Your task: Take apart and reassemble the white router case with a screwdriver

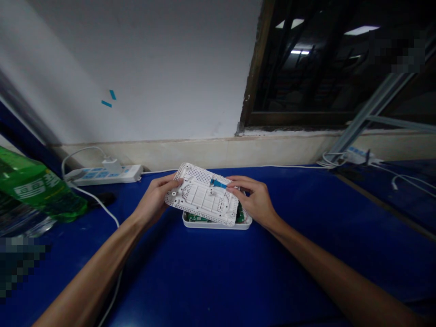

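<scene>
A white perforated plastic cover (204, 200) is held tilted, its ribbed inner side facing me. My left hand (155, 197) grips its left edge, thumb on the near face. With fingertips pinched together, my right hand (255, 197) holds the end of a small blue strip (218, 183) on the cover's upper right part. Beneath the cover, a shallow white housing (218, 225) rests on the blue table. Parts of a green circuit board (195, 218) show inside it, the rest hidden by the cover. A thin wire shows near its right end.
A white power strip (134, 173) with a plugged-in adapter (111, 165) lies at the back left, its cable crossing the table (211, 277). A green-wrapped bottle pack (37, 186) stands left. Another power strip (357, 156) and a metal frame (361, 119) are at the right.
</scene>
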`<state>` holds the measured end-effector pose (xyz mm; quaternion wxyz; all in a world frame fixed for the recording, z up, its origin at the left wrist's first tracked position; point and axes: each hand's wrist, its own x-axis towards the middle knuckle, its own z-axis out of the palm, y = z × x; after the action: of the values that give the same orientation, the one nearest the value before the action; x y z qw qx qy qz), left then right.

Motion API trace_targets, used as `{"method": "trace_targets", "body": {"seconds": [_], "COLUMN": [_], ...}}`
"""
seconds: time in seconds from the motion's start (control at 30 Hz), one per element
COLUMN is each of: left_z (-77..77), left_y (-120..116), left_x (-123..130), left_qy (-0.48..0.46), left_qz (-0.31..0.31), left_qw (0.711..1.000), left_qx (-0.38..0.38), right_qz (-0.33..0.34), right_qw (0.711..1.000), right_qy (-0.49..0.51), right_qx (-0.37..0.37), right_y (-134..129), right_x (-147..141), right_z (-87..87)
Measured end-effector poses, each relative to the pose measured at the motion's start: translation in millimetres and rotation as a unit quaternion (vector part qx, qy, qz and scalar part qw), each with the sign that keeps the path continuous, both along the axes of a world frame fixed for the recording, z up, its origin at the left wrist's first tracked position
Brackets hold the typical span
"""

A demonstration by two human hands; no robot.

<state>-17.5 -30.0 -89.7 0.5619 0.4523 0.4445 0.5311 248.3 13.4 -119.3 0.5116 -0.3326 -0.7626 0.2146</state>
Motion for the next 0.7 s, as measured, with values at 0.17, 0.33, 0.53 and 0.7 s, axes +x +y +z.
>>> {"method": "trace_targets", "body": {"seconds": [0.17,0.33,0.53,0.7], "left_z": [0.5,1.8,1.1,-1.0], "left_y": [-1.3,-2.9,-3.3,-2.9], "left_x": [2.8,4.9,5.3,5.7], "left_qy": [0.000,0.003,0.002,-0.001], "left_qz": [0.000,-0.003,-0.009,-0.013], "left_qw": [1.000,1.000,1.000,1.000], "left_qx": [0.005,0.004,0.008,0.010], "right_qz": [0.003,0.007,-0.002,0.002], "right_qw": [1.000,1.000,0.999,0.999], "right_qy": [0.005,-0.006,-0.024,-0.037], "right_qx": [-0.006,0.007,0.021,0.033], "right_y": [0.8,2.5,2.5,2.2], "right_x": [1.7,4.2,5.5,6.8], "right_z": [-0.8,-0.8,1.6,2.1]}}
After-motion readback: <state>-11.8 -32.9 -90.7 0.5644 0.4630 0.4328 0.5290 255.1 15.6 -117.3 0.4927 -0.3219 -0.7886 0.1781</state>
